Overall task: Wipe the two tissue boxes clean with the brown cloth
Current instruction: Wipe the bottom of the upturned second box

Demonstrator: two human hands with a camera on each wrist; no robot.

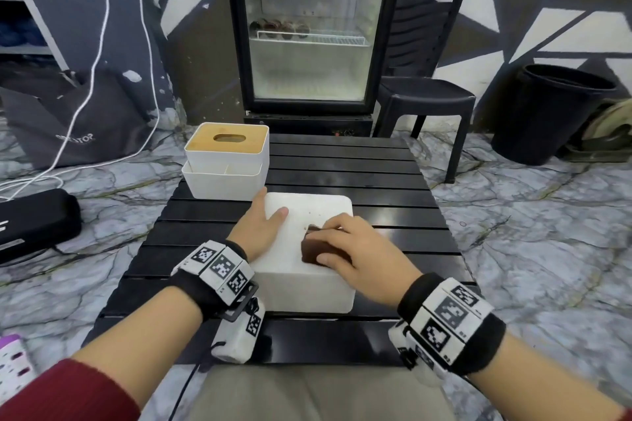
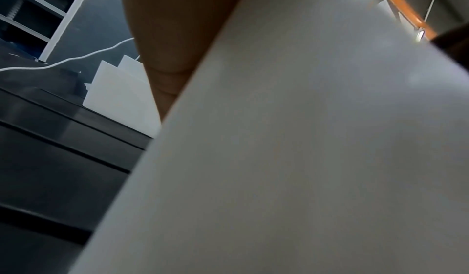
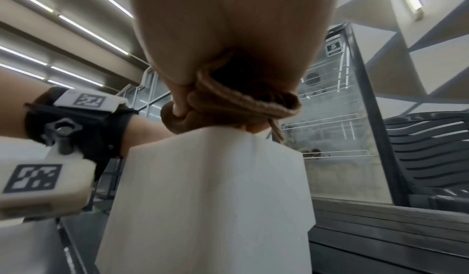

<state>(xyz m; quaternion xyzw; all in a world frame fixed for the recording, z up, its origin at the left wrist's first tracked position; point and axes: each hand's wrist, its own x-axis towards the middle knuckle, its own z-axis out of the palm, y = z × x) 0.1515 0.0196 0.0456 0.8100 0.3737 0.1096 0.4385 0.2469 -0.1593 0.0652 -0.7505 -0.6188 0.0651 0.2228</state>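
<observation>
Landmark: the plain white tissue box (image 1: 307, 249) lies flat on the black slatted tabletop (image 1: 393, 181), near its front edge; every place below is given from this box.
Brown cloth: bunched on top of the box, toward its right half (image 1: 313, 249); the right wrist view shows its folds pressed to the white surface.
Right hand: on top of the box (image 1: 355, 256), fingers curled over the cloth and grasping it.
Left hand: at the box's left edge (image 1: 263, 227), thumb laid across the top, the other fingers down the left side; relaxed and bracing, clasping nothing.
Second tissue box: behind and to the left of the landmark box (image 1: 227, 161), white with a wooden slotted lid, standing very close to it; contact cannot be told.
Step in hand: likely wiping the top face, where small dark specks (image 1: 316, 215) lie just beyond the cloth.
Risk, sliding: a hard stroke away from the body could shove the box into the one behind it, should the bracing hand lift.
Risk, missed faces: the balled cloth covers a narrow strip, so the specks, far corners and side walls may stay dirty.
Risk, unfinished task: the second box looks untouched.
</observation>
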